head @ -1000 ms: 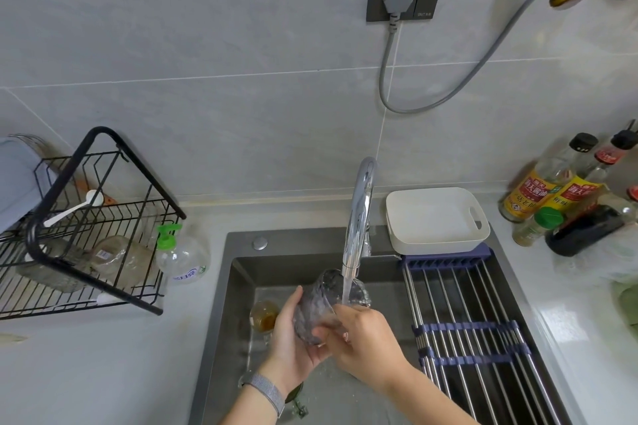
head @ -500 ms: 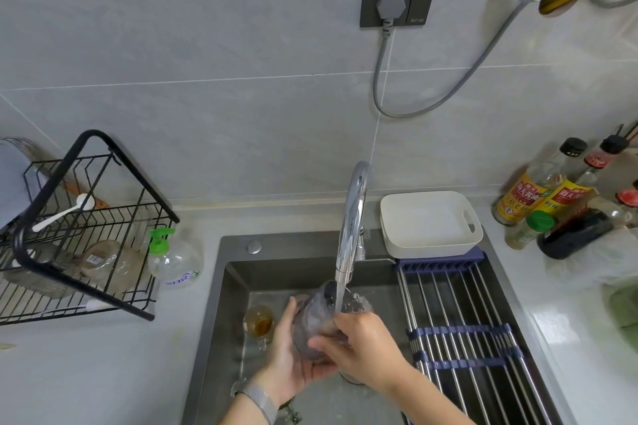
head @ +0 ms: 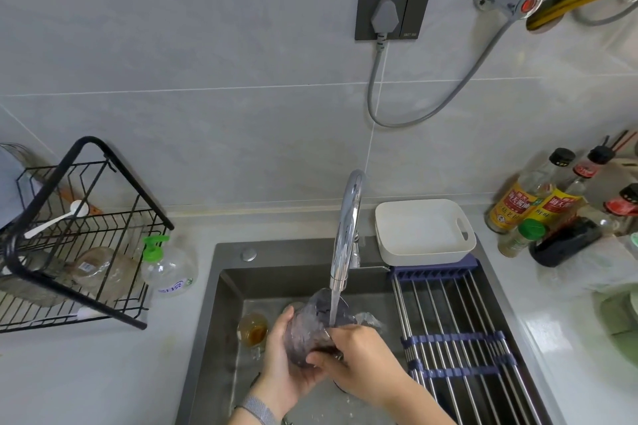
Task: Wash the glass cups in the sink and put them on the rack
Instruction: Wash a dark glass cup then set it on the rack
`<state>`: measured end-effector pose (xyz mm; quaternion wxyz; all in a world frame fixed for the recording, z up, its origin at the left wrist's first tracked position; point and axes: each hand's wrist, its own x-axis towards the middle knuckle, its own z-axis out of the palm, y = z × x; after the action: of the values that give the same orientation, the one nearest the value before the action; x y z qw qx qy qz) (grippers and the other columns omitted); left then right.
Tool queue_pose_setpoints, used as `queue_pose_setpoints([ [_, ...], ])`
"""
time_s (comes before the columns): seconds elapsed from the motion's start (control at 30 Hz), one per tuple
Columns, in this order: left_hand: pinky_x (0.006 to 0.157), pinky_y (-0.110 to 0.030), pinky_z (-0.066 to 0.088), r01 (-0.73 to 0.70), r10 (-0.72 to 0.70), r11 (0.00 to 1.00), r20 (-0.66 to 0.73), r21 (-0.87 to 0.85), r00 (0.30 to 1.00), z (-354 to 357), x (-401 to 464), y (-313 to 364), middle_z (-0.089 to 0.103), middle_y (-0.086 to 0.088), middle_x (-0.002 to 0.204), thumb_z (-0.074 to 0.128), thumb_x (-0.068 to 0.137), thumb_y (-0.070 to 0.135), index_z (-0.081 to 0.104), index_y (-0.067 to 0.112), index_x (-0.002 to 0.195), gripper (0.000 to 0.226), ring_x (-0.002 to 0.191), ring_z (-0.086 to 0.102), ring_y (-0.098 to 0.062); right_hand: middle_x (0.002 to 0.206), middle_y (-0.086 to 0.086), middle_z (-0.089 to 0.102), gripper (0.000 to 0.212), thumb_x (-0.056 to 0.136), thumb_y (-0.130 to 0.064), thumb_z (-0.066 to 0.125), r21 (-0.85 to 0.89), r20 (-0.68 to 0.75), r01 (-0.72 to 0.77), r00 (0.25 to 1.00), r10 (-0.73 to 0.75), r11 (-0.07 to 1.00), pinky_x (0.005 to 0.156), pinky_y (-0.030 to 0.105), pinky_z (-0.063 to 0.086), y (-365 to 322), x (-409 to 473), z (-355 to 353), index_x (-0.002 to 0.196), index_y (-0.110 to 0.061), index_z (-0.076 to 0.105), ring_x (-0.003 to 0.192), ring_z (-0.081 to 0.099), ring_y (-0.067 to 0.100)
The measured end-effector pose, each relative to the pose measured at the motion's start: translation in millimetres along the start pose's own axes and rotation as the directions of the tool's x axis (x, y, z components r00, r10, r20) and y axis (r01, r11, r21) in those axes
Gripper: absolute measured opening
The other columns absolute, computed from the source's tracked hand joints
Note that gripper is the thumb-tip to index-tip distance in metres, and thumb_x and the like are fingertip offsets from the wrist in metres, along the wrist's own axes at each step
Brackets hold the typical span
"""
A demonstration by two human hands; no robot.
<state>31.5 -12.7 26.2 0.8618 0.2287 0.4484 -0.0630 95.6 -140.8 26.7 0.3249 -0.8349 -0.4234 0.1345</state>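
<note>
Both hands, the left hand (head: pixel 283 359) and the right hand (head: pixel 359 360), grip one glass cup (head: pixel 310 328) under the running faucet (head: pixel 345 228), low in the frame's centre.

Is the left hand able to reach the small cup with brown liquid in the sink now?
Probably not at once: the left hand grips the glass cup under the faucet. The small cup stands uncovered just left of it, so once freed, likely yes.

Both forearms were bare, with no sleeves in view. The left hand (head: pixel 288 360) had a grey woven-mesh band (head: pixel 259 408) round its wrist. The right hand (head: pixel 359 364) wore nothing: no ring, glove or band showed on it.
</note>
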Motion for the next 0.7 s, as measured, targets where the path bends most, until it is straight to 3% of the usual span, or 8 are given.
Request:
queue_pose_setpoints([
  [0.1,0.047,-0.032,0.055,0.052,-0.051,0.998,-0.039,0.026,0.998,-2.4,5.1,-1.8,0.068,-0.019,0.08,0.049,0.088,0.052,0.077,-0.003,0.078,0.063,0.064,0.061,-0.03,0.069,0.008,0.065,0.044,0.077,-0.058,0.04,-0.125,0.067,0.035,0.997,-0.026,0.991,0.054,0.027,0.036,-9.6,4.9,-3.7,0.068,-0.016,0.051,0.063,0.059,0.028],
  [0.17,0.044,-0.029,0.053,0.064,-0.061,0.995,-0.034,0.076,0.998,-3.1,7.2,-1.3,0.066,-0.015,0.074,0.044,0.093,0.051,0.078,-0.001,0.075,0.064,0.06,0.06,-0.027,0.05,-0.002,0.055,0.036,0.073,-0.054,0.047,-0.26,0.019,0.083,0.997,-0.081,0.962,0.045,0.019,0.022,-13.7,7.6,-7.9,0.057,-0.021,0.042,0.044,0.051,0.018],
  [0.23,0.047,-0.031,0.054,0.054,-0.05,0.992,-0.034,0.11,0.998,-2.4,4.7,-0.3,0.068,-0.015,0.077,0.048,0.091,0.048,0.078,0.001,0.076,0.058,0.063,0.062,-0.028,0.043,-0.005,0.049,0.036,0.068,-0.053,0.05,-0.333,-0.011,0.046,0.999,-0.053,0.942,0.042,0.018,0.014,-15.8,11.2,-8.6,0.055,-0.022,0.039,0.038,0.044,0.012],
  [0.3,0.049,-0.032,0.055,0.016,-0.014,0.996,-0.022,0.091,1.0,-3.3,0.6,1.0,0.071,-0.016,0.082,0.053,0.087,0.048,0.079,0.003,0.079,0.053,0.065,0.065,-0.028,0.049,-0.003,0.055,0.035,0.073,-0.052,0.052,-0.279,-0.034,0.071,0.996,-0.084,0.958,0.042,0.019,0.021,-14.7,10.3,-4.6,0.06,-0.023,0.038,0.043,0.051,0.015],
  [0.43,0.039,-0.027,0.054,0.008,-0.009,0.995,0.013,0.098,1.0,-0.8,-4.5,8.1,0.067,-0.019,0.074,0.059,0.082,0.053,0.076,-0.001,0.082,0.057,0.05,0.063,-0.025,0.072,0.001,0.065,0.045,0.079,-0.06,0.045,-0.054,-0.07,-0.064,0.996,0.061,0.996,0.059,0.028,0.038,-13.0,9.1,-2.6,0.072,-0.017,0.056,0.069,0.057,0.022],
  [0.5,0.03,-0.023,0.047,0.049,-0.049,0.992,0.003,0.114,0.999,-0.3,-3.5,12.7,0.064,-0.02,0.069,0.056,0.084,0.055,0.071,-0.005,0.09,0.062,0.038,0.057,-0.023,0.076,0.0,0.062,0.049,0.077,-0.062,0.048,-0.045,-0.029,-0.02,0.999,0.019,0.999,0.065,0.026,0.038,-11.9,8.4,-9.1,0.079,-0.014,0.061,0.077,0.054,0.018],
  [0.6,0.028,-0.023,0.043,0.059,-0.059,0.99,-0.008,0.129,0.998,1.3,-4.7,15.1,0.062,-0.021,0.069,0.051,0.089,0.054,0.066,-0.008,0.1,0.064,0.035,0.054,-0.024,0.085,0.006,0.064,0.044,0.081,-0.052,0.054,-0.065,0.085,0.028,0.996,-0.023,0.997,0.07,0.029,0.041,-5.6,8.0,-11.5,0.086,-0.009,0.061,0.085,0.055,0.023],
  [0.7,0.026,-0.021,0.04,0.054,-0.056,0.996,0.017,0.077,0.998,3.2,-5.7,12.3,0.059,-0.019,0.063,0.047,0.092,0.051,0.069,-0.007,0.086,0.063,0.03,0.046,-0.02,0.079,0.01,0.065,0.043,0.081,-0.052,0.05,-0.119,0.081,0.064,0.995,-0.054,0.991,0.067,0.033,0.042,-6.1,9.5,-9.9,0.08,-0.01,0.059,0.079,0.055,0.03],
])
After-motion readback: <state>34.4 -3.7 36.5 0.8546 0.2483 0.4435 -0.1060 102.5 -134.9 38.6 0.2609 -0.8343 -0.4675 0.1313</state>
